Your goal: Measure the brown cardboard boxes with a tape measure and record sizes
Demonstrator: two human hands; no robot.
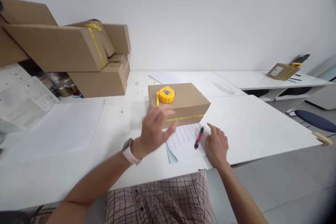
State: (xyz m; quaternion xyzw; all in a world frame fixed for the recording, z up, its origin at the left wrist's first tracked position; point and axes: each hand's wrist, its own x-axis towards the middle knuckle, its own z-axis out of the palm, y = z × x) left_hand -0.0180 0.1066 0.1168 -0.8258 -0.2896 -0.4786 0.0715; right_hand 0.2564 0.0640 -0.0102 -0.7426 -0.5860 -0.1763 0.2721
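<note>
A small cardboard box (183, 102) with a yellow strap stands on the white table (257, 126). On its top lies a yellow tape measure (165, 95). My left hand (154, 129), blurred, hovers with fingers spread just in front of the box, holding nothing. A pale watch is on that wrist. My right hand (216, 144) rests on the table at the edge of a printed paper sheet (183, 140), forefinger stretched out. A red and black pen (198, 137) lies on the sheet, just left of the right hand.
Stacked cardboard boxes (78, 52) lean at the back left, with printed papers (23, 98) beside them. A large white sheet (65, 126) lies left of centre. On a far table at the right sits another box (282, 71). A blue stool (315, 120) stands right.
</note>
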